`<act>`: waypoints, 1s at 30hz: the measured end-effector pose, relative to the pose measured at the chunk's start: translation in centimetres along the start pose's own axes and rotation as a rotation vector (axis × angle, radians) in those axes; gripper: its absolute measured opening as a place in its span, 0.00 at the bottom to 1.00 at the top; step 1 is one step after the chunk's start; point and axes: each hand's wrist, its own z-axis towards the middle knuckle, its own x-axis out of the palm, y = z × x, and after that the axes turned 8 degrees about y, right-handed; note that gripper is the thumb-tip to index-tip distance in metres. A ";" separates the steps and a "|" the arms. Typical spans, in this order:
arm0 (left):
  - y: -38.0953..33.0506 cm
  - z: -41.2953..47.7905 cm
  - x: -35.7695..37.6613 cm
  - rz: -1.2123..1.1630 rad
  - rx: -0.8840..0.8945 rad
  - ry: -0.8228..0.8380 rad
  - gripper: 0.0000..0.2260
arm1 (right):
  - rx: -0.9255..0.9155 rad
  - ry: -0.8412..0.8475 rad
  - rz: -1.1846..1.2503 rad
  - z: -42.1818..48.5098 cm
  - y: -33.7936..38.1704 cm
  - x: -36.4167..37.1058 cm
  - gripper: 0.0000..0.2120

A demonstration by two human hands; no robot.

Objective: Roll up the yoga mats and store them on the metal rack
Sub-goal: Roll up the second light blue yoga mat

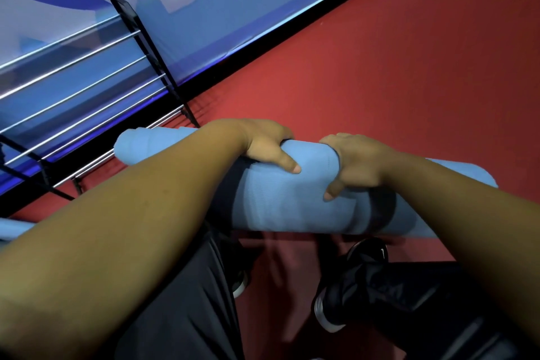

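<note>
Mat [292,202] rolled, carried crosswise at centre over the red floor [409,67], not on the rack [87,90] at 10 o'clock. My left hand [263,146] and right hand [356,164] clamp it mid-roll, thumbs on the near side, probably so it can't unroll. Fingers hidden behind the roll. Blue strip [11,228] at 9 o'clock is cut off; second mat? Can't tell.

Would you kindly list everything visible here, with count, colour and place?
Rolled yoga mat: one, light blue, held above the legs.
Metal rack: one, chrome bars and black frames, left, by the wall.
Another roll, probably a mat: one, light blue, far left edge.
Wall banner: one, blue and white, top.
Floor: one, red, right.
Shoes: two, black, bottom.
Trousers: one pair, dark, bottom.
Left grip: one, round the mat's middle.
Right grip: one, round the mat, beside the left.
</note>
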 end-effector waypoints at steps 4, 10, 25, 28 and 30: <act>-1.8 0.3 0.7 0.352 0.011 -0.104 0.51 | 0.012 0.022 0.149 -0.4 -0.9 -0.7 0.43; -3.3 0.6 0.7 0.505 0.064 -0.227 0.58 | 0.042 0.050 0.317 -1.4 -1.3 -1.7 0.34; -0.2 0.5 -0.7 -0.038 -0.029 -0.095 0.33 | 0.051 0.058 -0.167 -1.1 1.0 -1.6 0.71; 1.1 0.0 -0.9 -0.191 -0.039 -0.052 0.30 | 0.054 0.025 -0.287 -1.0 2.0 -1.1 0.80; 1.4 -0.4 -0.8 -0.269 -0.037 0.019 0.27 | 0.059 -0.001 -0.282 -0.8 2.3 -0.9 0.80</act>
